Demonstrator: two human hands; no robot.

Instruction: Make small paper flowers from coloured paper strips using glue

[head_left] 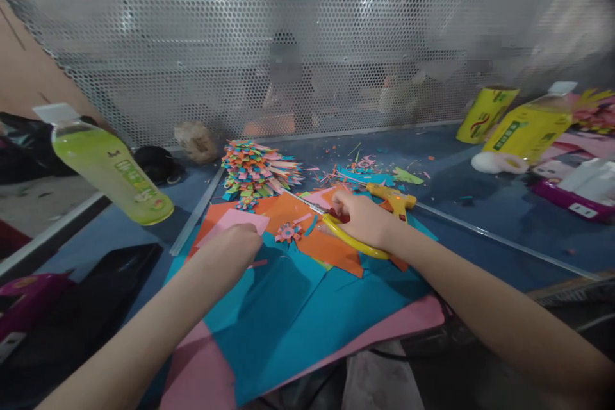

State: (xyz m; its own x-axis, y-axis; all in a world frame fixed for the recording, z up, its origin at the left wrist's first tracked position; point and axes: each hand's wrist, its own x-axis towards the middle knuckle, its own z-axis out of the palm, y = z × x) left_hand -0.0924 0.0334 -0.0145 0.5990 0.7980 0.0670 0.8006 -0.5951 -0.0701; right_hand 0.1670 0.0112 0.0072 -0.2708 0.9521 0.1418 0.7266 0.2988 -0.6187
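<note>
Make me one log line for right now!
Left hand: at pink paper, grip unclear | Right hand: holding scissors | Between hands: paper flower | Beside right hand: glue gun

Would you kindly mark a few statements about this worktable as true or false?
1. The right hand holds yellow-handled scissors. True.
2. The left hand grips a glue gun. False: it is at a piece of pink paper.
3. Orange paper lies on top of the blue sheet. True.
4. The green bottle at the left has no cap. False: a white cap tops it.
5. A perforated panel stands behind the table. True.
</note>
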